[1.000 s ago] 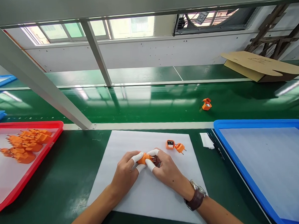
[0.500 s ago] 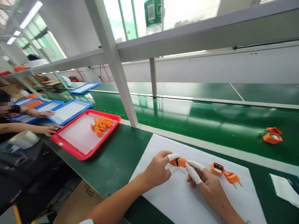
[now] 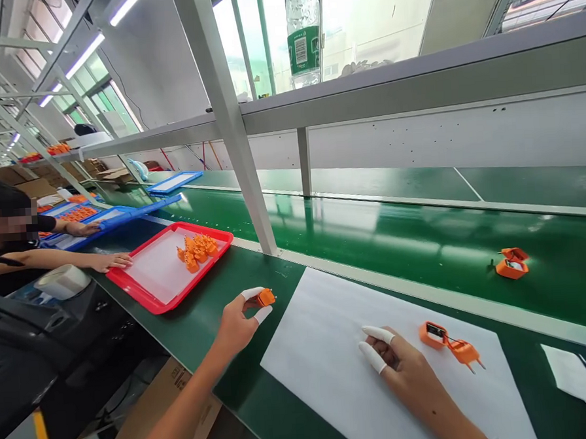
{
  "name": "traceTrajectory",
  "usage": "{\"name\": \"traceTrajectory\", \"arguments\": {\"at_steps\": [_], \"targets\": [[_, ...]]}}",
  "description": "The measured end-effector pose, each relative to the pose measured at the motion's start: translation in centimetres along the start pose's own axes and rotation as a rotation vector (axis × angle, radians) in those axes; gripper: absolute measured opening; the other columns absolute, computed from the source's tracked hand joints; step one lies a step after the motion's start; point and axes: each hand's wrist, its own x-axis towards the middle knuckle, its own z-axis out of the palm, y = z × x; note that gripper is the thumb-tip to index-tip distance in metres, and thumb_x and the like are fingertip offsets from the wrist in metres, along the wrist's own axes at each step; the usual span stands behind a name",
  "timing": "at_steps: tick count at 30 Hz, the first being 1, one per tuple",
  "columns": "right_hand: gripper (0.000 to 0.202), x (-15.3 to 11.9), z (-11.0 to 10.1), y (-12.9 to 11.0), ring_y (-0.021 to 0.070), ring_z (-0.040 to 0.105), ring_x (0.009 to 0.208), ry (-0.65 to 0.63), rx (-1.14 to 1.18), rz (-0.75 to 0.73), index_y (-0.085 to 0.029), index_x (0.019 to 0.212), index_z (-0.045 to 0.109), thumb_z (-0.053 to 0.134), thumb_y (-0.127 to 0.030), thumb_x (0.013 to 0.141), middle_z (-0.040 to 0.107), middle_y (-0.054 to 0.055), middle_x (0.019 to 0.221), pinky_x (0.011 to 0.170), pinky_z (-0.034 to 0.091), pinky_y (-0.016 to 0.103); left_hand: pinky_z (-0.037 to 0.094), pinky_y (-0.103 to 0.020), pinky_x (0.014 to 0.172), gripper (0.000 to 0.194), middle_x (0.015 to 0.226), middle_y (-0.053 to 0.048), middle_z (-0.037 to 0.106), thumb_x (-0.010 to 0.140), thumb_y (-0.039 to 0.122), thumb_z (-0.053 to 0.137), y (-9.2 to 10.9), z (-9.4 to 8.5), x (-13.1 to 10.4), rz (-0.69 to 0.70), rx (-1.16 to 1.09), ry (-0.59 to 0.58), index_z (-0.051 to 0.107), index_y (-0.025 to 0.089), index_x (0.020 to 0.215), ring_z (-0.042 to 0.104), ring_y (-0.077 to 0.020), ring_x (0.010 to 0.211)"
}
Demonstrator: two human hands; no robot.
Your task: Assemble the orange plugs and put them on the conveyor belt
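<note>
My left hand [image 3: 238, 324] pinches an orange plug adapter [image 3: 266, 297] between thumb and forefinger, both in white finger cots. It is over the green bench, between the red tray and the white sheet. Above the white sheet [image 3: 325, 368], my right hand [image 3: 401, 364] has its cot-covered thumb and forefinger slightly apart, with nothing between them. To its right lies an opened orange plug adapter [image 3: 433, 335] with dark parts inside; its two-pin cover [image 3: 465, 352] hangs on by wires.
A co-worker's hand [image 3: 111, 262] touches the red tray [image 3: 162, 305], which holds a pile of orange adapters [image 3: 196, 251]. Another opened adapter [image 3: 512, 265] sits on the green belt [image 3: 397, 247]. A metal post [image 3: 243, 150] rises behind the bench; a bottle [image 3: 305, 45] stands on the shelf.
My left hand has moved left, off the white sheet, carrying the adapter away from my right hand. My right hand stays over the sheet. The co-worker's blue tray is now tilted up.
</note>
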Motion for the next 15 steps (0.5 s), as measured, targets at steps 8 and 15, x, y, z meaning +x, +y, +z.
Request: {"name": "traceTrajectory", "arguments": {"at_steps": [8,15], "targets": [[0.032,-0.2,-0.5,0.6,0.0198,0.062,0.071,-0.081,-0.091,-0.065,-0.026,0.111,0.068,0.061,-0.048,0.089,0.069,0.005,0.093,0.062,0.055,0.031,0.057,-0.034,0.076,0.044,0.099,-0.006,0.070,0.081,0.033,0.074,1.4,5.0,-1.0,0.072,-0.115,-0.323,0.069,0.024,0.123,0.063,-0.0162,0.079],[0.036,-0.5,-0.4,4.5,0.0208,0.071,0.093,-0.050,-0.083,-0.041,-0.025,0.114,0.069,0.062,-0.034,0.080,0.071,0.005,0.114,0.084,0.060,0.024,0.058,-0.036,0.081,0.064,0.127,-0.013,0.066,0.069,0.027,0.086,-1.7,-3.6,4.3,-0.184,-0.388,-0.188,0.064,0.021,0.129,0.068,-0.0234,0.099]]}}
